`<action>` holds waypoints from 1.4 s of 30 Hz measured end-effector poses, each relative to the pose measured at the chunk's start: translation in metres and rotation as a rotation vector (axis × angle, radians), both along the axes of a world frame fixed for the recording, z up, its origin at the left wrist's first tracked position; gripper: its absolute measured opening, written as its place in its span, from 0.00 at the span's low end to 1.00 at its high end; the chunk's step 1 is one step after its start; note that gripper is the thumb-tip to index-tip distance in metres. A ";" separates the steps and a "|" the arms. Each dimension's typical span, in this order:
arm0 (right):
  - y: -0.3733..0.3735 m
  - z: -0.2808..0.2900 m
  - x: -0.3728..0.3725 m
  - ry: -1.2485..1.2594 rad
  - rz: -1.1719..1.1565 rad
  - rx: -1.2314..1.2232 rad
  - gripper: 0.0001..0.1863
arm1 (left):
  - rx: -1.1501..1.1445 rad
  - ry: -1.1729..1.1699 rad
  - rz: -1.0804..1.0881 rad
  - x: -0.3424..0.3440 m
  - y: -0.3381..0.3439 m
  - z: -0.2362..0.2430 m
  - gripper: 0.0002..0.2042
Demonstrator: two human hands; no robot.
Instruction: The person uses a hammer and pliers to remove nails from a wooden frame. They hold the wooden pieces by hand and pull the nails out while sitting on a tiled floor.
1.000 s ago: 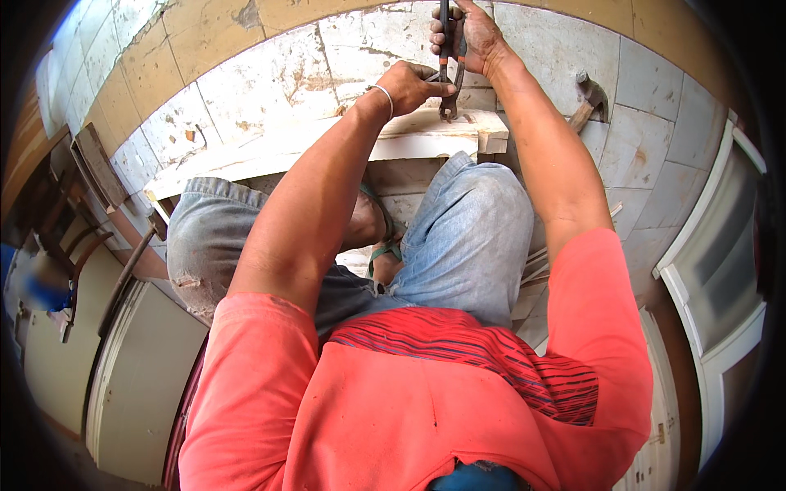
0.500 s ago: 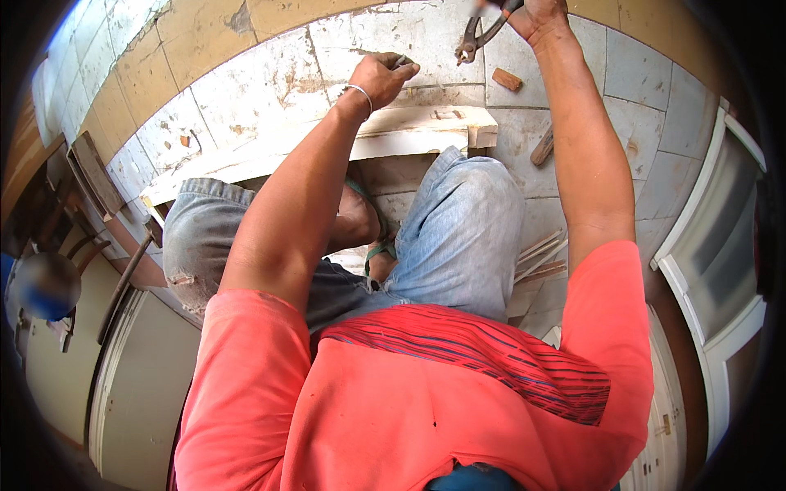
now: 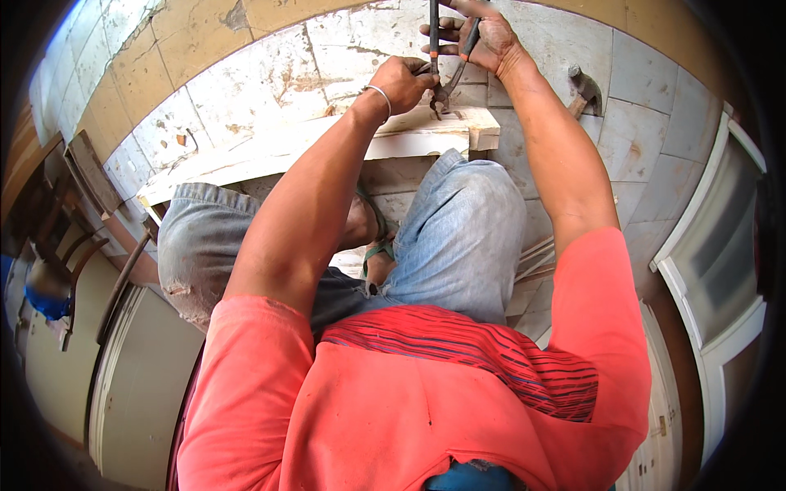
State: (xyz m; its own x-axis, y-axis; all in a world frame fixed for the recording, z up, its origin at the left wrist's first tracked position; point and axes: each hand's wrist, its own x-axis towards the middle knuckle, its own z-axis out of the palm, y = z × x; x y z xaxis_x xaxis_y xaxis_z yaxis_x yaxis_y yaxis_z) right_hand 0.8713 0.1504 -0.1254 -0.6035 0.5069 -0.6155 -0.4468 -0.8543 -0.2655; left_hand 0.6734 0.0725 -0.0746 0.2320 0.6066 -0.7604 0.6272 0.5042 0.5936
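My right hand [image 3: 491, 41] grips a pair of pincers [image 3: 471, 41] by its dark handles, which stand apart with some fingers reaching between them. The pincers' jaws are down at the top face of a pale wooden beam [image 3: 377, 147], near its right end. Close beside the jaws, my left hand [image 3: 401, 86] is pinched closed; whatever its fingertips hold is too small to make out. The beam lies across in front of my knees.
A hammer [image 3: 586, 88] lies on the tiled floor [image 3: 634, 135], its handle partly behind my right forearm. Thin wood strips [image 3: 536, 260] lie beside my right knee. A white framed panel [image 3: 708, 254] stands at the right; wooden pieces and a blurred blue shape [image 3: 47, 303] are at the left.
My right hand has brought the pincers left and down to the beam. My left hand has shifted slightly right. The hammer's head now shows; a small wood block is no longer visible.
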 end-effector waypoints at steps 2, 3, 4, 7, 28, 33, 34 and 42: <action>0.001 -0.012 -0.007 0.041 -0.019 -0.048 0.30 | 0.005 0.013 -0.019 -0.003 -0.004 -0.007 0.16; 0.002 -0.016 -0.009 0.046 -0.018 -0.052 0.30 | 0.002 -0.014 0.005 -0.005 -0.006 -0.008 0.16; 0.003 -0.020 -0.010 0.062 0.005 -0.044 0.31 | 0.000 -0.042 0.028 -0.006 -0.007 -0.010 0.16; 0.005 -0.014 -0.020 0.056 0.034 -0.038 0.32 | 0.015 -0.034 0.068 -0.009 -0.013 -0.009 0.16; 0.003 0.023 -0.056 -0.096 0.051 -0.029 0.32 | -0.047 -0.045 -0.010 -0.024 0.000 0.013 0.20; 0.003 0.028 -0.045 -0.173 -0.048 0.050 0.32 | 0.001 -0.081 0.008 -0.024 0.003 0.008 0.23; 0.002 0.023 -0.039 -0.163 -0.104 0.011 0.32 | 0.001 -0.088 -0.003 -0.020 0.003 0.004 0.23; 0.067 0.112 0.016 -0.323 -0.607 0.404 0.25 | 0.022 -0.093 0.076 -0.045 0.008 0.004 0.31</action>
State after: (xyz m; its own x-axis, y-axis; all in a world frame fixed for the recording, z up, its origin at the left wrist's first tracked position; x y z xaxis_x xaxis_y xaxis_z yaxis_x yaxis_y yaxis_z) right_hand 0.8869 0.2173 -0.0132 0.0271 0.9112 -0.4111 -0.6511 -0.2960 -0.6989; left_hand 0.6281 0.0802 -0.0706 0.2539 0.6412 -0.7242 0.5293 0.5346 0.6589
